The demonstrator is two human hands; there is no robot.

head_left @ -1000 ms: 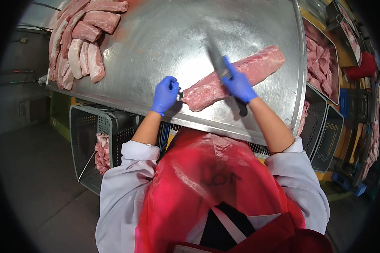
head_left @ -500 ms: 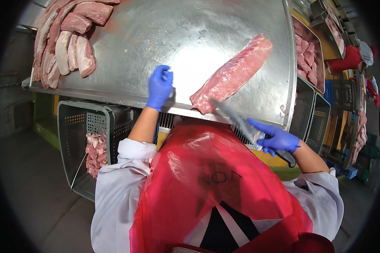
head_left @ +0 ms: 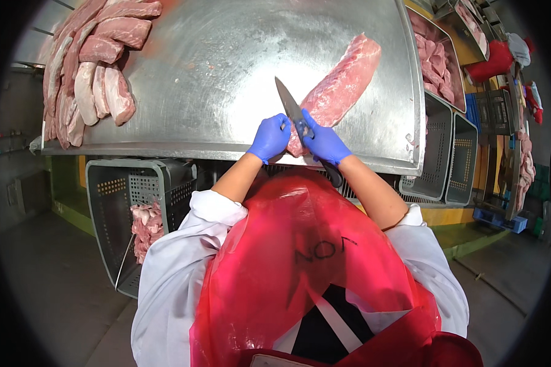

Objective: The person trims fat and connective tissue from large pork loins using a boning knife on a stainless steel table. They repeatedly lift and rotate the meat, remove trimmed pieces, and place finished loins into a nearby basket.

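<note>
The long slab of meat (head_left: 346, 76) lies aslant on the right half of a wide steel table (head_left: 208, 73), its near end close to the near edge and its other end pointing far and right. At the near left, below the table's edge, is a large grey perforated crate (head_left: 144, 189); pale pink meat trimmings (head_left: 147, 229) are heaped in it, mostly on its right side. On the far left of the table, strips and blocks of meat (head_left: 82, 67) are piled, some across one another. Beyond the table's right edge two more grey crates (head_left: 434, 153) stand side by side, lower than the tabletop; what they hold cannot be made out surely. Just farther back, also on the right, a shallow metal tray (head_left: 461, 92) is well filled with loose pink meat pieces (head_left: 434, 64). A smaller metal tray at the far right also bears pale meat (head_left: 473, 30).

At the slab's near end the two blue-gloved hands are close together. The right hand (head_left: 327, 140) has its fingers wrapped around a knife (head_left: 290, 104), whose blade points far and left and whose dark handle comes out below the hand. The left hand (head_left: 270, 137), just left of the blade, has its fingers curled narrow; whether they pinch anything cannot be told.
</note>
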